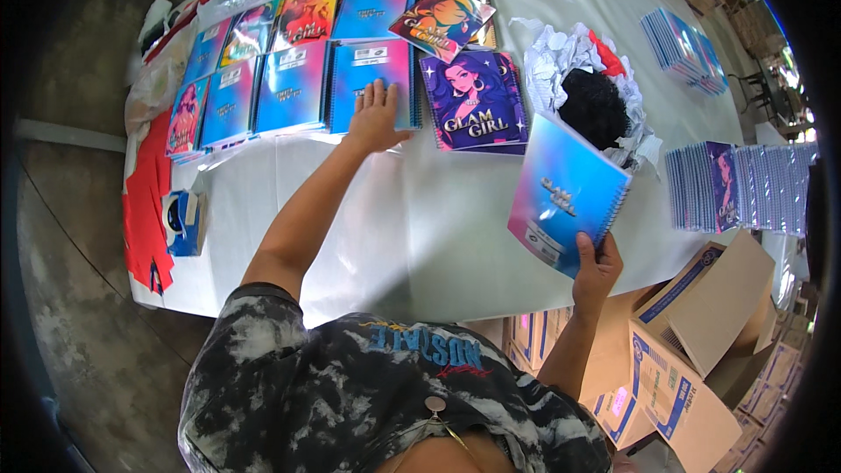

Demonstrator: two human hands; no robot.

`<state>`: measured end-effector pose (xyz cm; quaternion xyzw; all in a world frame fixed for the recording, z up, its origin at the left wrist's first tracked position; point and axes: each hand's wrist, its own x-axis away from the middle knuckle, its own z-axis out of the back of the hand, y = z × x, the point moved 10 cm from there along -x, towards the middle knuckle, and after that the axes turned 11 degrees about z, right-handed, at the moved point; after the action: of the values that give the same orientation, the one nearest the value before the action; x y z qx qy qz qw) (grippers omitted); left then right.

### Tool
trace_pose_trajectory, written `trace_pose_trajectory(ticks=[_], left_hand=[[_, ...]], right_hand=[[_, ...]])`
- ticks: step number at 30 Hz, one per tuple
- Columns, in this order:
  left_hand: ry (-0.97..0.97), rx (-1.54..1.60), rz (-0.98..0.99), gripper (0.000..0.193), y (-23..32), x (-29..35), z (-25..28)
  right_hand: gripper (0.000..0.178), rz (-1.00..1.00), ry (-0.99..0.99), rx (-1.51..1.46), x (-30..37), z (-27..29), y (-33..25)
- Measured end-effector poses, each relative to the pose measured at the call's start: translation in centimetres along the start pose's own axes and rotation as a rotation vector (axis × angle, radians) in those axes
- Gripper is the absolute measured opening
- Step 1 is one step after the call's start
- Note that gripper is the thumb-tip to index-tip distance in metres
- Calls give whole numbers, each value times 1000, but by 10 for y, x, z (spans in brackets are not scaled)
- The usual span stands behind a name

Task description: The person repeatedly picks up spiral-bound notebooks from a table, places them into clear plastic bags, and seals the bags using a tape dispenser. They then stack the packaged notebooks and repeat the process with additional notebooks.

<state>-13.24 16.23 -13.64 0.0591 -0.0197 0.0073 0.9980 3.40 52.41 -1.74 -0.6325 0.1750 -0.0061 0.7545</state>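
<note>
My right hand [597, 264] grips a spiral notebook [561, 188] by its lower corner, thumb on top. The notebook is tilted above the table, its blue and pink cover showing. My left hand [377, 120] lies with fingers stretched out on a stack of blue and pink spiral notebooks [347, 92]. Beside that stack, to the right, lies a purple notebook [473, 105] with a drawn figure on its cover. Left of my left hand, more notebook stacks [291, 88] stand in two rows, some with blue covers and some with illustrated ones. A loose notebook [438, 24] sits askew on the back row.
Crumpled white paper [547, 57] with a black fuzzy bundle [591, 109] lies right of the purple notebook. Notebook stacks [740, 188] line the table's right side. A blue tape dispenser [186, 223] and red material [147, 201] lie at left. Open cardboard boxes [674, 377] stand at lower right.
</note>
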Motion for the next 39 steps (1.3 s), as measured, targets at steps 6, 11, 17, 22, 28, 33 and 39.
trace_pose_trajectory(ticks=[6,11,17,22,28,33,39], left_hand=[[56,225,-116,40,-21,5,41],[755,533,231,27,-168,80,226],[1187,904,121,29,-306,246,359],[1323,1077,-134,28,-361,276,360],[222,468,-306,44,-258,179,129],[540,268,-209,65,-277,181,75],[455,104,74,59,-335,88,84]], right_hand=[[18,82,164,-59,27,2,-24],[22,87,91,-70,63,-65,-50],[27,-64,-289,-247,139,-259,-56],[32,-310,-437,-396,195,-399,8],[32,-190,-530,276,196,-409,48],[33,244,-425,491,132,-410,1],[37,354,-411,280,18,-515,-16]])
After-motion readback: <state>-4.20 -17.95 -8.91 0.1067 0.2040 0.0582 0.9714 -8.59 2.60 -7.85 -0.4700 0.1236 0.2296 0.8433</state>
